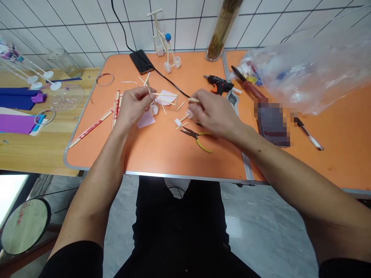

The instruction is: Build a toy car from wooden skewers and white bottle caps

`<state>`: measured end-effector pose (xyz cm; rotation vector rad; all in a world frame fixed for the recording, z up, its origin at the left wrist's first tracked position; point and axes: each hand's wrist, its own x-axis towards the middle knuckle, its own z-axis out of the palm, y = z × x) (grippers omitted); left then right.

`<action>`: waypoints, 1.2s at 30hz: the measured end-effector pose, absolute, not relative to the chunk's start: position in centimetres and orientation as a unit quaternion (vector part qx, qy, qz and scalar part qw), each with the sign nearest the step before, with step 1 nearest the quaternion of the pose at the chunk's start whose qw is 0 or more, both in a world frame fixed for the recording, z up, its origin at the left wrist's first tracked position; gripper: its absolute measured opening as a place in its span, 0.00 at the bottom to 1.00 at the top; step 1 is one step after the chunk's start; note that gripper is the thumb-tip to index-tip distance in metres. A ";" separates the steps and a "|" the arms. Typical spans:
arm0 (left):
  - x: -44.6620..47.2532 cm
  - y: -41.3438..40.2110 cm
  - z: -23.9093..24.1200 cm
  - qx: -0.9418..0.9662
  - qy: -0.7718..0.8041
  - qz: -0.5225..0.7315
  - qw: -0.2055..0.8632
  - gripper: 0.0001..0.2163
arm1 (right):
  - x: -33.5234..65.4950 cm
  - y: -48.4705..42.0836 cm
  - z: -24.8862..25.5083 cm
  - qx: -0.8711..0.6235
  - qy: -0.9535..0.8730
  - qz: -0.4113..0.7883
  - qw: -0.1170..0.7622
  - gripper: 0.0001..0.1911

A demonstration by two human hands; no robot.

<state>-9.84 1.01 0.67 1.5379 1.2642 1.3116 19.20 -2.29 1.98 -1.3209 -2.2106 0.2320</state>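
My left hand (pixel 133 103) is closed in a pinch on a small frame of thin wooden sticks (pixel 166 95), holding it just above the table. To its right is my right hand (pixel 213 112), fingers curled round a short pale stick (pixel 193 100) whose end shows at the fingertips. Between the hands lie a loose stick piece (pixel 180 106) and a small axle with white wheels (pixel 184 118). Needle-nose pliers (pixel 199 138) with yellow handles rest below my right hand. Pale pink paper pieces (pixel 146 120) lie under the frame.
At the back stand a stick model with a blue ball (pixel 168 37), a phone (pixel 141 61) with a black cable across the table, and a tall glass cylinder (pixel 222 33). A glue gun (pixel 218 84), plastic bag (pixel 310 69) and pen (pixel 309 134) are right; paper-sleeved chopsticks (pixel 91 128) left.
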 end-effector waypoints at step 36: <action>-10.7 2.0 -0.7 0.614 0.462 0.522 0.369 0.17 | 16.1 -4.0 1.3 -0.543 -0.823 0.029 0.161 0.18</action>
